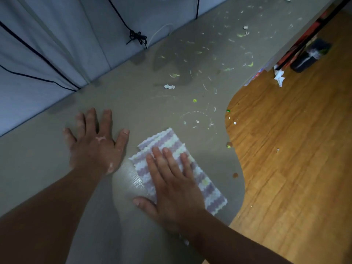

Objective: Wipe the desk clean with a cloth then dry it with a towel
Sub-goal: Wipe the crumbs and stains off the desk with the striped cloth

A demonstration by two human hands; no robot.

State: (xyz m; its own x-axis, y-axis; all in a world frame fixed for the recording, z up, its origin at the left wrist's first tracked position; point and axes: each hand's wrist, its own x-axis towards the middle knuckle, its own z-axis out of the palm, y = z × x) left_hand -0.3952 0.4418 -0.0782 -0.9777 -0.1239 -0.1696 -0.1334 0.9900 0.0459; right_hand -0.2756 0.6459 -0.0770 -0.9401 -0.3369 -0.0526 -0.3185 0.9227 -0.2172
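Striped cloth [177,168] flat on the grey desk [47,168], my right hand [171,185] pressing it with straight fingers, left hand [95,147] splayed beside it. Wiping step; I reckon the next push goes toward those crumbs [209,73].

Shows two bare forearms [47,216]. Bears a small branching mark [100,138] on the back of the left hand [95,151], another near its wrist. Has short nails [165,150] on the right hand [175,187] too.
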